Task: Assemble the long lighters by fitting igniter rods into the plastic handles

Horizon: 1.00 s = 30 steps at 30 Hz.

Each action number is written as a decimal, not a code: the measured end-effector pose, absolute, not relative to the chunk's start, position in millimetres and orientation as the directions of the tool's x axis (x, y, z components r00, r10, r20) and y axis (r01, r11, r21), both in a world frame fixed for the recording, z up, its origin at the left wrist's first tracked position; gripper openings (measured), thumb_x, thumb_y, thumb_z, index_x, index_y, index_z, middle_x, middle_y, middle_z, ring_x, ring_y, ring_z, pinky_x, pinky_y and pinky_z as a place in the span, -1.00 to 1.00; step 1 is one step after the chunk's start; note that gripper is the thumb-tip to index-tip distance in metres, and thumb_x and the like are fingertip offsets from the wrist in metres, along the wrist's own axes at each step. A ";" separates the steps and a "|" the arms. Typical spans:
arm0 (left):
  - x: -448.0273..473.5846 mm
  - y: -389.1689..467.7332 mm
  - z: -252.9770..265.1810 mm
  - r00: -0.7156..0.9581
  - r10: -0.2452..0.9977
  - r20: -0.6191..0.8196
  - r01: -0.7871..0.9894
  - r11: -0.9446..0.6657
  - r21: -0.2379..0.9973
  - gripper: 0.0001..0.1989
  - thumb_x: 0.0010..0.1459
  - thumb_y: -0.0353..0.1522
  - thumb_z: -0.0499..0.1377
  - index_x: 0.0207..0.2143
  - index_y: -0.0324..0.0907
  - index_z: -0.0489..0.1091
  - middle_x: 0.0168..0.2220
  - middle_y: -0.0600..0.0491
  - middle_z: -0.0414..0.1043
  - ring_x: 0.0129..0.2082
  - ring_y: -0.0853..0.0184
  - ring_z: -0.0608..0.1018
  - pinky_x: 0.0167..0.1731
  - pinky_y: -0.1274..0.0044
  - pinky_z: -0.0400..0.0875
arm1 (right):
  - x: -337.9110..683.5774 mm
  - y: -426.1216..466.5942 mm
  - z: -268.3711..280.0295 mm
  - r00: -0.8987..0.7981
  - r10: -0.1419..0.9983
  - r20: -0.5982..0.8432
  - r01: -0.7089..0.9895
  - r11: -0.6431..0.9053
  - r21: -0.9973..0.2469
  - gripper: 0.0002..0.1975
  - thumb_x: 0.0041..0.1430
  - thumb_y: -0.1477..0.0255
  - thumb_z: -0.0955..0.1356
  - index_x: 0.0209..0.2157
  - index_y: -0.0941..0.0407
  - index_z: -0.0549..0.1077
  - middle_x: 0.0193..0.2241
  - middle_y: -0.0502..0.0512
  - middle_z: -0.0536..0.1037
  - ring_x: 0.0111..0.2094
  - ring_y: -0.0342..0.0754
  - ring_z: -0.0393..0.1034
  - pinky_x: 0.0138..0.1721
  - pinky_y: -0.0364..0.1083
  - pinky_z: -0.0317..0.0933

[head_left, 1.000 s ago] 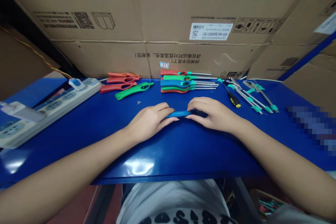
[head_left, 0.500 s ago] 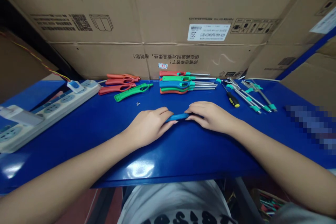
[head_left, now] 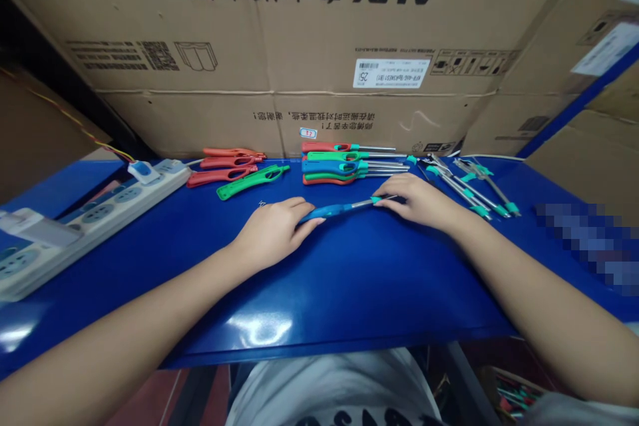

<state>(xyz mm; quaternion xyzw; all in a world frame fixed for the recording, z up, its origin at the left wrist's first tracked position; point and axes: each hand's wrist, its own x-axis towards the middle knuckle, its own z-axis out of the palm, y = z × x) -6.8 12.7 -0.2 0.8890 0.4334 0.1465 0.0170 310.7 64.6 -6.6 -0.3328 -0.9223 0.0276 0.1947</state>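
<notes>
My left hand [head_left: 277,229] is closed round the rear of a blue lighter handle [head_left: 330,211], long-necked like the finished lighters behind it. A slim metal tube [head_left: 360,204] runs from the handle's front end toward my right hand [head_left: 417,203]. Thumb and fingers of that hand pinch the tube near a teal collar [head_left: 375,200]; a thin metal end shows past the pinch. Handle and tube lie nearly in line, just above the blue table; whether they are joined I cannot tell. Beyond them lies a stack of assembled lighters [head_left: 329,166] in red, green and blue.
Orange, red and green handle shells [head_left: 249,182] lie back left. Several metal tubes with teal parts [head_left: 462,188] lie back right. A white power strip [head_left: 100,223] runs along the left side. An upright cardboard box [head_left: 279,26] walls the back of the table [head_left: 319,293].
My right hand has moved right and slightly away, off the blue handle, and the metal tube with its teal collar now shows between the hands. The yellow-and-black screwdriver is no longer visible.
</notes>
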 end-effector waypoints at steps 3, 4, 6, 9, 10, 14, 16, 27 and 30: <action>-5.4 12.2 -2.1 0.607 0.749 0.266 0.727 -0.658 0.194 -0.68 0.41 -0.18 0.03 -0.08 -0.14 0.49 -0.11 -0.01 0.57 -0.16 0.20 0.63 -0.28 0.48 0.47 | 297.4 55.0 -7.9 -0.712 0.581 0.395 0.545 0.811 -0.212 -0.84 0.33 0.37 0.35 -0.17 0.13 0.55 -0.23 0.18 0.63 -0.18 0.04 0.51 -0.09 0.05 0.37; -4.8 11.6 -2.7 0.618 0.738 0.273 0.713 -0.671 0.202 -0.68 0.41 -0.18 0.03 -0.07 -0.14 0.49 -0.11 -0.01 0.58 -0.16 0.21 0.63 -0.27 0.47 0.48 | 291.9 50.9 -8.9 -0.718 0.565 0.406 0.521 0.823 -0.225 -0.83 0.34 0.36 0.35 -0.16 0.13 0.54 -0.23 0.18 0.62 -0.18 0.03 0.49 -0.09 0.05 0.37; -3.7 10.2 -3.9 0.635 0.721 0.277 0.696 -0.689 0.200 -0.68 0.41 -0.18 0.03 -0.05 -0.15 0.49 -0.10 -0.01 0.58 -0.16 0.20 0.63 -0.25 0.47 0.49 | 282.4 43.9 -10.6 -0.734 0.536 0.417 0.488 0.844 -0.224 -0.82 0.36 0.36 0.32 -0.15 0.14 0.53 -0.23 0.19 0.60 -0.18 0.02 0.46 -0.08 0.04 0.36; -3.2 8.8 -5.4 0.637 0.717 0.283 0.692 -0.694 0.198 -0.67 0.41 -0.18 0.04 -0.04 -0.17 0.48 -0.10 -0.01 0.58 -0.17 0.19 0.63 -0.25 0.45 0.49 | 276.7 39.5 -11.7 -0.746 0.518 0.417 0.480 0.854 -0.201 -0.78 0.38 0.35 0.31 -0.11 0.17 0.52 -0.23 0.22 0.58 -0.18 0.02 0.43 -0.07 0.05 0.34; -3.2 8.7 -5.8 0.634 0.716 0.290 0.689 -0.694 0.208 -0.68 0.41 -0.18 0.04 -0.04 -0.16 0.48 -0.10 -0.01 0.57 -0.16 0.20 0.63 -0.24 0.45 0.49 | 277.2 39.5 -11.7 -0.746 0.520 0.416 0.486 0.852 -0.194 -0.77 0.38 0.35 0.31 -0.09 0.17 0.52 -0.21 0.22 0.58 -0.17 0.03 0.43 -0.06 0.05 0.34; -3.2 9.1 -6.8 0.638 0.698 0.325 0.644 -0.715 0.271 -0.69 0.41 -0.19 0.05 -0.07 -0.17 0.49 -0.15 0.00 0.57 -0.18 0.23 0.62 -0.22 0.46 0.46 | 281.4 40.2 -10.4 -0.772 0.501 0.392 0.498 0.859 -0.116 -0.75 0.40 0.36 0.27 -0.07 0.16 0.53 -0.20 0.23 0.60 -0.16 0.04 0.44 -0.07 0.06 0.32; -2.6 9.2 -7.0 0.638 0.693 0.336 0.612 -0.721 0.324 -0.70 0.40 -0.20 0.07 -0.13 -0.19 0.51 -0.22 0.01 0.56 -0.24 0.26 0.60 -0.25 0.48 0.44 | 280.6 38.1 -9.8 -0.794 0.455 0.404 0.479 0.877 -0.048 -0.75 0.42 0.39 0.25 -0.10 0.18 0.53 -0.23 0.23 0.60 -0.19 0.03 0.43 -0.10 0.04 0.32; 2.1 4.9 -7.3 0.530 0.806 0.266 0.518 -0.555 0.651 -0.66 0.33 -0.22 0.12 -0.40 -0.23 0.53 -0.41 0.04 0.55 -0.44 0.37 0.53 -0.42 0.57 0.31 | 268.9 26.4 -7.0 -0.799 0.244 0.550 0.426 0.874 0.231 -0.82 0.36 0.55 0.25 -0.21 0.26 0.49 -0.37 0.27 0.56 -0.29 0.04 0.37 -0.24 0.02 0.32; 2.6 6.5 -10.0 0.506 0.845 0.170 0.522 -0.457 0.720 -0.63 0.31 -0.19 0.12 -0.44 -0.23 0.53 -0.42 0.04 0.57 -0.43 0.35 0.53 -0.43 0.58 0.30 | 268.7 26.4 -9.4 -0.804 0.227 0.550 0.420 0.872 0.253 -0.82 0.36 0.57 0.24 -0.21 0.25 0.48 -0.40 0.25 0.54 -0.30 0.03 0.36 -0.24 0.03 0.32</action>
